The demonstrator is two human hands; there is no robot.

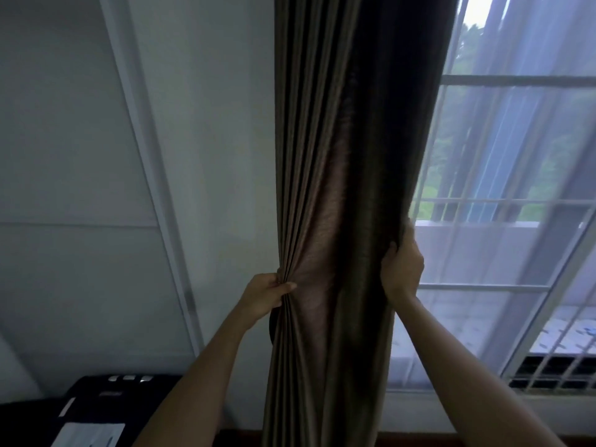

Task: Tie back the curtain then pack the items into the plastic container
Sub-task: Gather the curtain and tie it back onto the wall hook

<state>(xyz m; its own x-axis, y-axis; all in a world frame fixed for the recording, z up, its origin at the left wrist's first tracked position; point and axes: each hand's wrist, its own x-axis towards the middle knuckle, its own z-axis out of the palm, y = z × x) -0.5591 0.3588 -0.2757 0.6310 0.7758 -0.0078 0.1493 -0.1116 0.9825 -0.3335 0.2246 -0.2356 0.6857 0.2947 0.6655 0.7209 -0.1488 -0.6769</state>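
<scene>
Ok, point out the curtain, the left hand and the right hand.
curtain (342, 140): head view, gathered folds above the hands.
left hand (264, 295): head view, back of the hand.
right hand (403, 269): head view, back of the hand.

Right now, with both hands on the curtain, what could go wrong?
The left hand pinches only a few edge folds of the curtain, so those may slip free. Both hands are busy and no tieback shows, so freeing one to reach for it may let the bundle spread. The right hand grips beside the sheer curtain and might gather it too.

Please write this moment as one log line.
step: gather curtain | left hand: pinches folds | right hand: grips edge | tie: not done
</scene>
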